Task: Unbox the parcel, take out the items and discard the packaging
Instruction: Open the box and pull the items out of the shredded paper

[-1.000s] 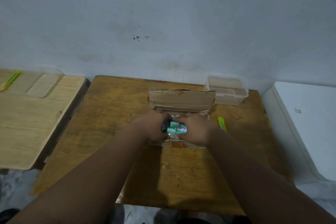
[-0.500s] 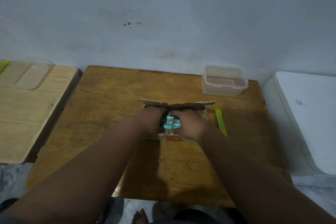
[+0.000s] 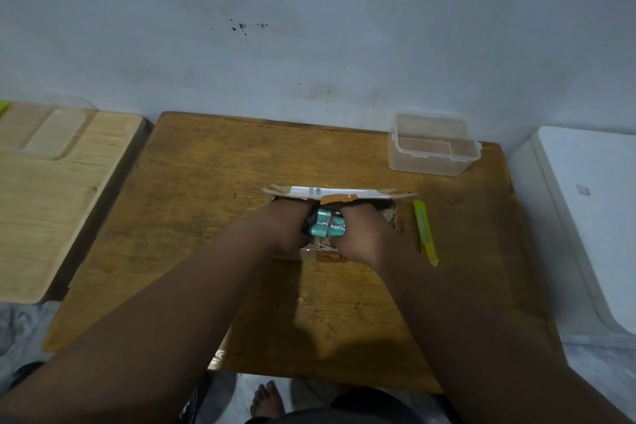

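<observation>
An opened cardboard parcel (image 3: 340, 194) lies in the middle of the wooden table (image 3: 206, 189), its far flap folded back with a white label and brown tape showing. Inside it, both hands hold a shiny green packet (image 3: 327, 225) between them. My left hand (image 3: 282, 227) grips the packet's left side and my right hand (image 3: 364, 234) grips its right side. My fingers are hidden inside the box. Much of the parcel is covered by my hands.
A yellow-green utility knife (image 3: 425, 232) lies just right of the parcel. A clear plastic container (image 3: 432, 144) stands at the table's back right. A light wooden board (image 3: 51, 189) sits to the left, a white surface (image 3: 592, 210) to the right.
The far flap has folded back from upright to nearly flat, showing its labelled side. Both hands stay on the green packet in the box. The camera has tilted downward.
</observation>
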